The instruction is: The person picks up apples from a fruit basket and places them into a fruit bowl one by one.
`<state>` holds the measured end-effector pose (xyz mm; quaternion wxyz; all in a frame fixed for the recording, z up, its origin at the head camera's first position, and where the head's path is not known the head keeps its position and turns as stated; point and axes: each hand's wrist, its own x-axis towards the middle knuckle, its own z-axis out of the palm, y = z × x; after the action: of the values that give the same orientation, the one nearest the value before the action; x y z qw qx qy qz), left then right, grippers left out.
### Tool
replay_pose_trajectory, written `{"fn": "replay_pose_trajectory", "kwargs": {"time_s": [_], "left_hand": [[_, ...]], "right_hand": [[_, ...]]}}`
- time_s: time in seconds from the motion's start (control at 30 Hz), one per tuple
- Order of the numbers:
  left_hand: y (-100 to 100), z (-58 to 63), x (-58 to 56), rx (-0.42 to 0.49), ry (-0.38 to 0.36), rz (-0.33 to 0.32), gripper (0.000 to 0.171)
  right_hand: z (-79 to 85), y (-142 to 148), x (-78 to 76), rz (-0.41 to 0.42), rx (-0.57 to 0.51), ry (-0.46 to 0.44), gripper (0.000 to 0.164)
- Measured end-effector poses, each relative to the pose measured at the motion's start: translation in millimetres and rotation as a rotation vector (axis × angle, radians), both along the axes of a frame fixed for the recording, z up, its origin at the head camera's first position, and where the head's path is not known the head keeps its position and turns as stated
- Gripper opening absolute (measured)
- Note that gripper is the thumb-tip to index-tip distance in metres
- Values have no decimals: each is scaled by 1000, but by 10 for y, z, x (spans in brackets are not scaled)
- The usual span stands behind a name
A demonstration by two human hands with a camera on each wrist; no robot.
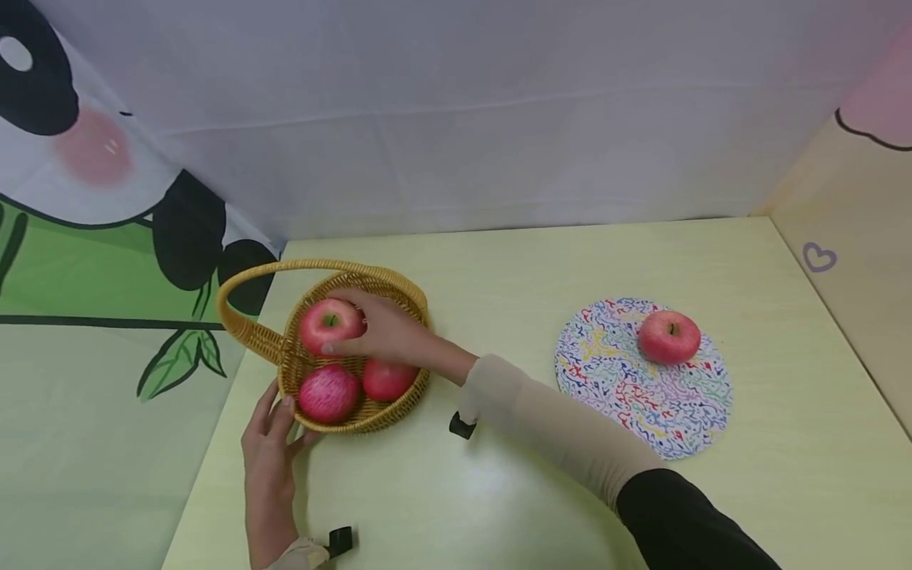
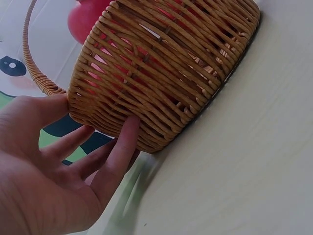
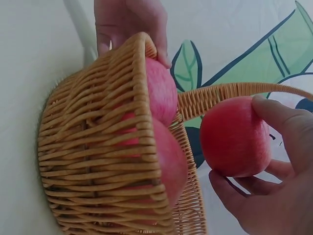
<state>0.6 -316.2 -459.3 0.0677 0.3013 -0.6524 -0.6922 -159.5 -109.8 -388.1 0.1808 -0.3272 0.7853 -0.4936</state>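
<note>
gripping likely firm, slick apple (image 1: pixel 324 323) in right hand (image 1: pixel 388 328), best held round sides; pinching basket rim (image 3: pixel 145 122) with left hand (image 1: pixel 269 447)

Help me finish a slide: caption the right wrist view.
Right-hand fingers hold an apple above a wicker basket with two more apples inside.

I'm getting soft, even light in the head view, with a pale glare patch low on the smooth yellow-green table (image 1: pixel 499 317) and the grey-white cloth backdrop (image 1: pixel 484 127) dimmer. My left wrist view catches a soft-edged shadow; the right looks slightly hazy.
</note>
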Motion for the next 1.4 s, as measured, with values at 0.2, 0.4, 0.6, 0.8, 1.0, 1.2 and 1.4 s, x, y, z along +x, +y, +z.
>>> {"fn": "replay_pose_trajectory", "kwargs": {"time_s": [0.2,0.4,0.6,0.8,1.0,1.2,1.4], "left_hand": [[-16,5,5,3,-4,-1,55],[-29,9,11,14,-14,-7,56],[-35,8,11,6,-37,-1,56],[-33,-6,19,23,-27,12,57],[9,-26,19,28,-14,16,56],[22,-27,7,17,4,14,56],[1,-24,-15,7,11,3,55]], "right_hand": [[59,132,103,37,-61,16,81],[113,325,191,121,-121,-50,80],[122,576,248,252,-190,-130,79],[85,829,299,314,-166,-98,78],[30,1187,358,280,-135,-54,77],[-42,1542,498,126,-204,-75,76],[-69,1830,643,-109,-201,-100,80]]}}
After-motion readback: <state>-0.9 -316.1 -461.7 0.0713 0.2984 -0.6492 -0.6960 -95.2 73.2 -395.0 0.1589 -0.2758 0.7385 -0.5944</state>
